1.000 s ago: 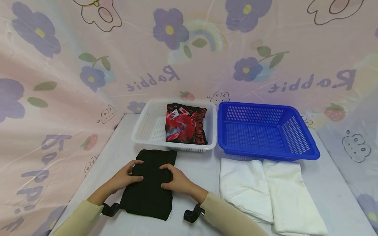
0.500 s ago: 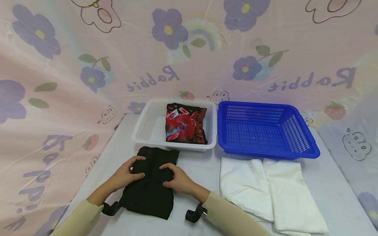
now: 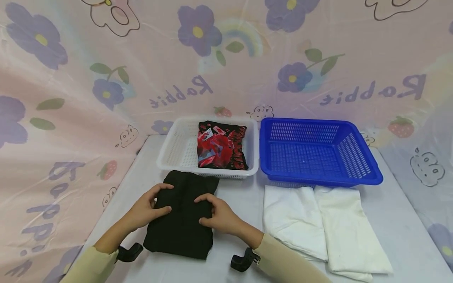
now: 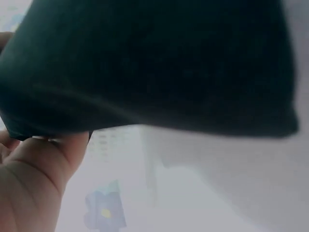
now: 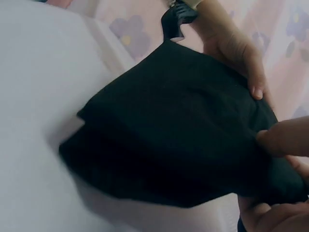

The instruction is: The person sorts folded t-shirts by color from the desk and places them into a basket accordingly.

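A folded black cloth (image 3: 180,224) is held up between both hands, in front of the white basket. My left hand (image 3: 148,208) grips its left side, thumb and fingertips on top. At its right side, my right hand (image 3: 223,215) holds it the same way, with the thumb (image 5: 285,137) over the cloth in the right wrist view. That view shows the folded layers hanging a little apart at the near end, raised over the table. In the left wrist view the cloth's dark underside (image 4: 154,72) fills the upper part, with part of the hand (image 4: 36,179) beneath.
A white basket (image 3: 233,172) at the back holds a folded black garment with a red print (image 3: 221,147). Beside it stands a blue basket (image 3: 304,177). Two folded white cloths (image 3: 293,224) lie in front of the blue one. A printed curtain (image 3: 226,90) surrounds the table.
The black cloth has risen from the table and shifted slightly toward the white basket, bending between the hands. Both hands have kept hold of it. The baskets and white cloths have stayed put.
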The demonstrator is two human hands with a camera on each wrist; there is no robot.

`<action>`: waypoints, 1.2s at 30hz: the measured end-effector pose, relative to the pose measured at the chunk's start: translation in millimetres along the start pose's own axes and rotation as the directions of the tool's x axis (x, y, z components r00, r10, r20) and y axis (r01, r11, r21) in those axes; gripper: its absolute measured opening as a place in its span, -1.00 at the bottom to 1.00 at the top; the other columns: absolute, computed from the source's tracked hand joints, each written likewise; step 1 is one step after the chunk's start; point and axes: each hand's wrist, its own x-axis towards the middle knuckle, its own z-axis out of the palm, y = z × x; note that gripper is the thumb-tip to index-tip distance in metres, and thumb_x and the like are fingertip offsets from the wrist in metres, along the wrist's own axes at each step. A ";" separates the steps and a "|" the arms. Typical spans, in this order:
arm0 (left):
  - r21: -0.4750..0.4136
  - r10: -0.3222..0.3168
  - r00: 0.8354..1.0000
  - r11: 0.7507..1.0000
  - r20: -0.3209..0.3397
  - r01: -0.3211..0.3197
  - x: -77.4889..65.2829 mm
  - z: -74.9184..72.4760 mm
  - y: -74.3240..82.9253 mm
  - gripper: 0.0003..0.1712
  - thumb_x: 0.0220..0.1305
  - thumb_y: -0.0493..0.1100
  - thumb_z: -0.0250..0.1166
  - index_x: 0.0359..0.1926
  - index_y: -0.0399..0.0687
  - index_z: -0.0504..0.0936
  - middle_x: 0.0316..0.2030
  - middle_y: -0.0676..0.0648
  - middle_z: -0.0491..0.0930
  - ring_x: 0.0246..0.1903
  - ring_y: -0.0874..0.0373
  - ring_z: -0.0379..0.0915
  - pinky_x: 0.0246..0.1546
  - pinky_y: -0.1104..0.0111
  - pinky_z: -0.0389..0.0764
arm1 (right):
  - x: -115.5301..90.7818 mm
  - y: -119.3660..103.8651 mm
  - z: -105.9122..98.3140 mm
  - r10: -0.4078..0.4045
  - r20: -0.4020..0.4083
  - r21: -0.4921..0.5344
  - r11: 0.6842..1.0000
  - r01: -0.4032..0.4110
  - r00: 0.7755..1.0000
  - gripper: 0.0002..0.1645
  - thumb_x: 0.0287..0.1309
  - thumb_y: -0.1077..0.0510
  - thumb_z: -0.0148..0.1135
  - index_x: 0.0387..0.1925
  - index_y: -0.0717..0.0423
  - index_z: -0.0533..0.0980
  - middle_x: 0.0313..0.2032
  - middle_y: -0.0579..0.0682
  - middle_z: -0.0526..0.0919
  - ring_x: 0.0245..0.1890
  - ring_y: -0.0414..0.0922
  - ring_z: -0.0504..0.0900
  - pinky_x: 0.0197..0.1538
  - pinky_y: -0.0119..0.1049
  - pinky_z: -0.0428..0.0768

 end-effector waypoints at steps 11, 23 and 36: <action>0.016 0.197 0.978 0.980 -0.073 -0.197 -0.4 5.2 29.6 -0.36 0.20 -0.36 0.31 0.27 -0.08 0.30 -0.02 -0.18 0.39 -0.33 0.21 0.60 -0.41 0.28 0.66 | -7.5 -36.6 -18.2 -0.095 -0.024 0.011 0.995 0.095 0.995 -0.41 0.05 0.44 0.25 0.15 0.11 0.39 0.01 0.20 0.59 -0.11 -0.05 0.68 -0.13 -0.41 0.63; -0.039 0.304 0.949 0.951 -0.081 -0.308 29.7 17.4 68.2 -0.38 0.18 -0.45 0.24 0.25 -0.18 0.26 0.11 -0.15 0.33 -0.08 0.23 0.50 -0.15 0.39 0.63 | -8.0 -62.3 -49.2 -0.100 -0.116 0.011 0.995 0.102 0.988 -0.40 0.08 0.41 0.25 0.17 0.09 0.36 0.02 0.20 0.57 -0.07 0.02 0.66 -0.11 -0.34 0.65; -0.232 0.330 0.942 0.913 -0.058 -0.334 66.2 25.4 114.8 -0.44 0.21 -0.41 0.18 0.19 -0.01 0.28 0.00 -0.09 0.40 -0.13 0.14 0.55 -0.23 0.29 0.66 | -5.8 -67.9 -81.3 -0.168 -0.216 0.084 0.978 0.190 0.962 -0.33 0.17 0.35 0.21 0.29 0.02 0.27 0.11 0.18 0.45 0.02 -0.03 0.59 -0.01 -0.24 0.63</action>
